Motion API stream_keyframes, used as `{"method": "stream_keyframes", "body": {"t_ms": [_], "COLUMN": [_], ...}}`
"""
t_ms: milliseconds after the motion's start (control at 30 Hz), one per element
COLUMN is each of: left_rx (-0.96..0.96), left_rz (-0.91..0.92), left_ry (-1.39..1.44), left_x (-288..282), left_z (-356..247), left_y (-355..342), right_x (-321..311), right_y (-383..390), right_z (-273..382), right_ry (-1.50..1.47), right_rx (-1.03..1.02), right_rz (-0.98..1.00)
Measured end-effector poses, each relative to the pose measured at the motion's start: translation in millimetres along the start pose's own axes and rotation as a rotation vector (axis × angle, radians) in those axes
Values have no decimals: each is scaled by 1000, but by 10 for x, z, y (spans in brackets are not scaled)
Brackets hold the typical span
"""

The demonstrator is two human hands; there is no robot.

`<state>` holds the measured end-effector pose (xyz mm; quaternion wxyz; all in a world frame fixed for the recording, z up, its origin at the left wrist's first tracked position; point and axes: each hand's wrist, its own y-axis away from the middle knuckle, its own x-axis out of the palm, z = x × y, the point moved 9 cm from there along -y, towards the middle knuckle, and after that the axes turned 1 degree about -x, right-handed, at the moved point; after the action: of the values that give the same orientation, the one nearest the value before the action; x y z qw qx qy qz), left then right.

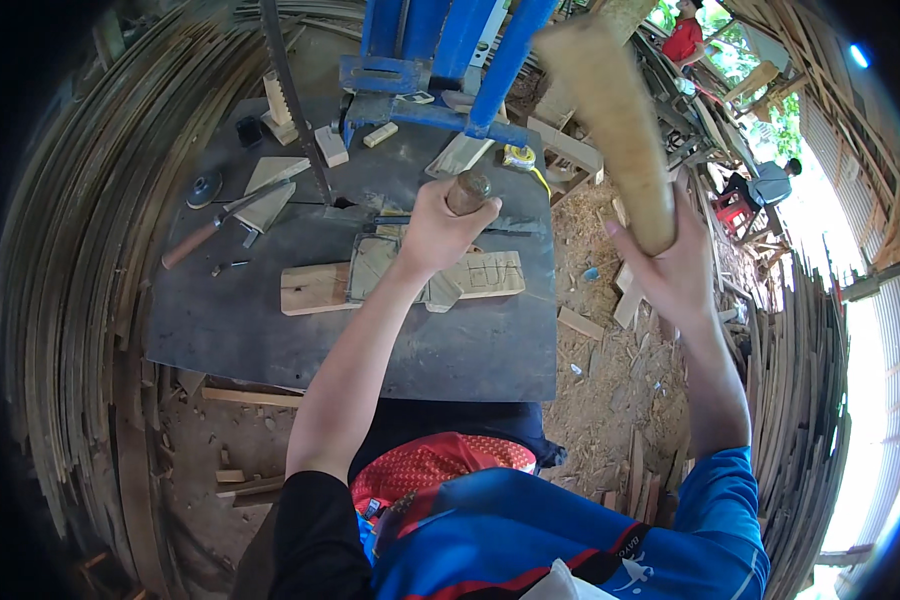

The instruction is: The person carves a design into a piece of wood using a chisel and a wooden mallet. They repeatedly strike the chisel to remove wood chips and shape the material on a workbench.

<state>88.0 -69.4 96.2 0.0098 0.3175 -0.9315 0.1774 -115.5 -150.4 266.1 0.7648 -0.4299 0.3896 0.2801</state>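
In the centre of the frame, a rounded handle (pixel 472 186) is enclosed by the closed grip of the left hand (pixel 440 230); its lower part is hidden. A thick wooden club (pixel 620 130), blurred at its top, is gripped near its lower end by the right hand (pixel 678 268), upper right. Below the left hand, a long wooden block (pixel 315 289) is supported by the dark surface (pixel 470 362). A wooden-handled tool (pixel 192 245) is seen at left, 1 yellow tape measure (pixel 517 156) at upper centre.
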Motion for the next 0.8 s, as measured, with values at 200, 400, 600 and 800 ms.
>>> {"method": "stream_keyframes", "body": {"t_ms": [200, 400, 600, 800], "left_rx": [-22, 5, -41, 36], "left_rz": [11, 18, 29, -6], "left_ry": [15, -15, 5, 20], "left_x": [17, -31, 54, -17], "left_z": [13, -10, 0, -41], "left_y": [-15, 21, 43, 41], "right_x": [497, -159, 286, 216], "right_y": [111, -93, 98, 79], "right_z": [-180, 164, -227, -103], "right_ry": [378, -15, 306, 112], "right_rx": [21, -94, -11, 54], "right_rz": [401, -90, 299, 114]}}
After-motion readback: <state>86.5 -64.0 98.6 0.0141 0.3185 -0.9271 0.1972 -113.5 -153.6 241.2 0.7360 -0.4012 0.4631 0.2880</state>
